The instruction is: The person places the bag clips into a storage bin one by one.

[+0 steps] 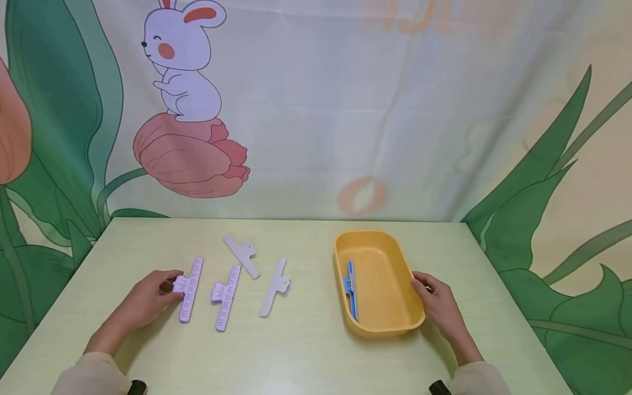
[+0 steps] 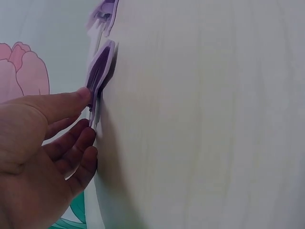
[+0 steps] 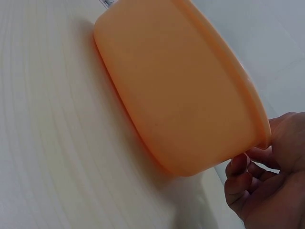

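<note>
My left hand [image 1: 148, 300] pinches the side tab of a lilac ruler clip [image 1: 191, 291] at the left of the table. Up close in the left wrist view, the thumb is on the near face of the clip [image 2: 97, 71] and the fingers are at its lower end. A second lilac ruler clip [image 1: 228, 299] lies just to the right. My right hand [image 1: 441, 307] grips the right rim of a yellow tray [image 1: 382, 285], thumb at the rim and fingers curled under it. Inside the tray, a blue clip [image 1: 351, 291] lies along the left wall.
Two pale grey-lilac clips lie between the lilac clips and the tray: one slanted farther back [image 1: 242, 257], the other nearer [image 1: 273, 288]. A printed curtain [image 1: 306, 109] with a rabbit hangs behind the far table edge.
</note>
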Available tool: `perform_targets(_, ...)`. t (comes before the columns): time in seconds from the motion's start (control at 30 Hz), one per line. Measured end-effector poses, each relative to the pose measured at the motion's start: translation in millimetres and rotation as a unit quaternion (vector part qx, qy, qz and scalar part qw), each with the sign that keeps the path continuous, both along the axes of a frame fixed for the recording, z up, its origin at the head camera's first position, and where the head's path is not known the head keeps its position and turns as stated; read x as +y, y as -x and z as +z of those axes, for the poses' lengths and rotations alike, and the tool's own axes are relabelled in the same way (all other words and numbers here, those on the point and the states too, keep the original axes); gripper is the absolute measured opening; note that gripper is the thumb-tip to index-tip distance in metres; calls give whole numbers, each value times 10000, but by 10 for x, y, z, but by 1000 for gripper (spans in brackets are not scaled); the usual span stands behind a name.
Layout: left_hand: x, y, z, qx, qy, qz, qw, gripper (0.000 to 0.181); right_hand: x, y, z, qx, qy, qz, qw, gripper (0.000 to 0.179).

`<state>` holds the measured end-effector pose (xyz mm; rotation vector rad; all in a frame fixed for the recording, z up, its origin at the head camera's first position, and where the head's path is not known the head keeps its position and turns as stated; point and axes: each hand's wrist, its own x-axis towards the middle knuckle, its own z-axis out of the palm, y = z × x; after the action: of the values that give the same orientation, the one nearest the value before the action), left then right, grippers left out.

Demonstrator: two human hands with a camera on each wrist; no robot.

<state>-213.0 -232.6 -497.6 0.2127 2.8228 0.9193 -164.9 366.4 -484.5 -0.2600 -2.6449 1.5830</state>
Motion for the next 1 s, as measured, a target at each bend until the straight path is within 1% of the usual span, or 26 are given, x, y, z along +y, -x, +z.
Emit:
perform_targets(0.27,-20,-11,39,129,-70,-21,9999,59,-16,-2,21,-42,50,-7,10000,42)
perform_targets(0.57,-67,-14,54,-188,-414,99,9989,65,-28,-8,33,-48,10,-22,10000,40)
perform_targets(0.67,-81,-11,57,-118,-514,80,9986,66,-30,-13,40,-60,-2,-14,10000,41)
perform_targets(0.77,-79,-17,89,-78,-607,92,9981,68,-31,-18,41,-50,8,-1,10000,41)
perform_targets(0.87,-70,-27,144,-56,-725,109,9973,70,-30,-21,41,-36,13,5,10000,41)
perform_targets(1.0,-53,-33,229,120,-943,98,9954,69,-25,-22,38,-37,-9,12,10000,41)
